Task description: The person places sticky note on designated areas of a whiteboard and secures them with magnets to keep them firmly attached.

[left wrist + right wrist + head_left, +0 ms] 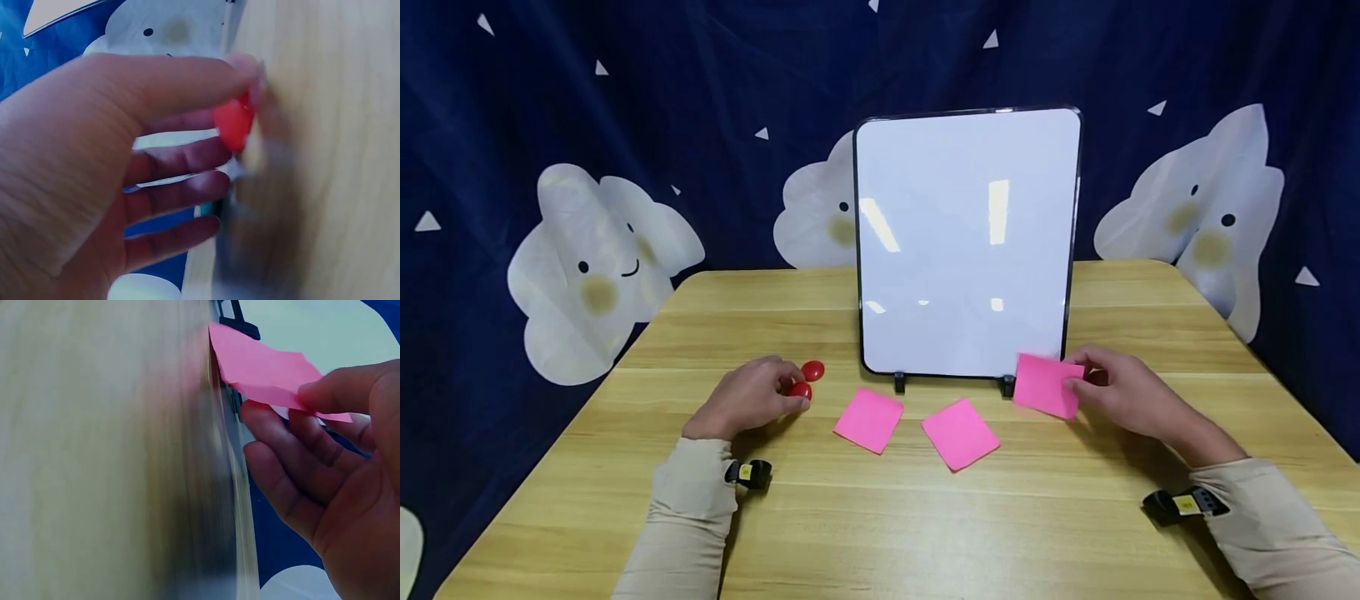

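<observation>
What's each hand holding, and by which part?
Left hand: a red disc, by its rim. Right hand: a pink note, by its right edge in head view.

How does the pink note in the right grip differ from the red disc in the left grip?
Shape: the held pink note is a thin, four-cornered sheet, while the held red disc is round.
Color: the note is bright pink, the disc red.
Size: the note is clearly larger than the disc.
Shared: both are pinched with the thumb, the note by the right grip, the disc by the left grip.
</observation>
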### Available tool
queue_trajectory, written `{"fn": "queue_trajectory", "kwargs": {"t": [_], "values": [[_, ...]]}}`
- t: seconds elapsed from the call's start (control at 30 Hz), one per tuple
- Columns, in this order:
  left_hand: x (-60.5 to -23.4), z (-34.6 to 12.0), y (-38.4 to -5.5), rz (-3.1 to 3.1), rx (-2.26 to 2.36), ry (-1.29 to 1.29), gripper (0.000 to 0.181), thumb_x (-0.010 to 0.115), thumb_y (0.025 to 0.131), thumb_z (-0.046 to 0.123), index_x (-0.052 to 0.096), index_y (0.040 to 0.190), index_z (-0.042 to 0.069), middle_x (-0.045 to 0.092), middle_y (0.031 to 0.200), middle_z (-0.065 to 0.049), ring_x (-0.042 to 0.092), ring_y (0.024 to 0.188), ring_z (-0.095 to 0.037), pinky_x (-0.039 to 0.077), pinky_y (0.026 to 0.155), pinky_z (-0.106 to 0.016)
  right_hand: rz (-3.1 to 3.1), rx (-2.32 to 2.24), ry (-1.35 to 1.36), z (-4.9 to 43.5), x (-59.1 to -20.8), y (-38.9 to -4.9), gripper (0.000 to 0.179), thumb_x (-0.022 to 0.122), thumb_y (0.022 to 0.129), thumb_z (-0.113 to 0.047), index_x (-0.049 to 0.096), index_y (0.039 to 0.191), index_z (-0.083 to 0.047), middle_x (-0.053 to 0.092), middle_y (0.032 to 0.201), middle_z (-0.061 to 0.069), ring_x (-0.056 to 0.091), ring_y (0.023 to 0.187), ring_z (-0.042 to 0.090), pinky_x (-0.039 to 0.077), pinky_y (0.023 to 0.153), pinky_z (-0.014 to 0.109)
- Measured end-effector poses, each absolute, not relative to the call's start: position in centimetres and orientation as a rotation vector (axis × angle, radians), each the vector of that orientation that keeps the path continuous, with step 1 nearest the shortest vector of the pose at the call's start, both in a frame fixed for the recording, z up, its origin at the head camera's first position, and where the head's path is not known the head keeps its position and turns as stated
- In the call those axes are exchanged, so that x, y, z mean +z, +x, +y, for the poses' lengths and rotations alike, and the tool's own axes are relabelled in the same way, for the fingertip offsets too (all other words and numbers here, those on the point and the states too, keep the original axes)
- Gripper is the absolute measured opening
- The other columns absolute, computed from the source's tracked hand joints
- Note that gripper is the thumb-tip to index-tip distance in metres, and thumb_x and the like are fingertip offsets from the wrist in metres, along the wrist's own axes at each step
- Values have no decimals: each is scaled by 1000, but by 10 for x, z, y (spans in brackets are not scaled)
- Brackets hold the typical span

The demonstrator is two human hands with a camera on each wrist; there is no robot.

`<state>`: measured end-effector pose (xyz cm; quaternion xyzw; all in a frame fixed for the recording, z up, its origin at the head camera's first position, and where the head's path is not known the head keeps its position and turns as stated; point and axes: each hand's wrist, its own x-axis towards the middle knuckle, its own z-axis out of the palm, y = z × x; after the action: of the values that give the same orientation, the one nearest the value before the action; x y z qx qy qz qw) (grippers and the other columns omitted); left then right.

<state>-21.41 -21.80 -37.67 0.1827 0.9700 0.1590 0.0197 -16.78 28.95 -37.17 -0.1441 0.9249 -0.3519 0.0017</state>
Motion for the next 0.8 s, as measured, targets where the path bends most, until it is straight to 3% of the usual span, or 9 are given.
{"fn": "queue_trajectory", "kwargs": {"t": [0.2, 0.43, 0.8], "values": [[-379, -217, -217, 3050, 512, 590, 26, 80, 84, 37, 73, 100, 18, 65, 88, 7, 59, 78, -11, 50, 71, -37, 2937, -1167, -440, 289, -371, -168, 14, 65, 98, -11, 65, 111, -6, 64, 106, 11, 56, 93, 27, 49, 75, 25], [-382, -216, -215, 3082, 543, 602, 25, 77, 86, 40, 73, 102, 21, 68, 89, 9, 62, 81, -11, 52, 74, -40, 2992, -1186, -457, 287, -372, -168, 12, 65, 97, -7, 65, 109, -7, 63, 102, 11, 52, 89, 27, 46, 70, 25], [-381, -215, -216, 3092, 553, 591, 29, 75, 88, 40, 73, 106, 18, 69, 90, 7, 64, 82, -13, 52, 74, -41, 3063, -1338, -525, 285, -373, -171, 36, 70, 93, -2, 60, 128, -5, 61, 92, 10, 54, 77, 19, 46, 62, 21]]}}
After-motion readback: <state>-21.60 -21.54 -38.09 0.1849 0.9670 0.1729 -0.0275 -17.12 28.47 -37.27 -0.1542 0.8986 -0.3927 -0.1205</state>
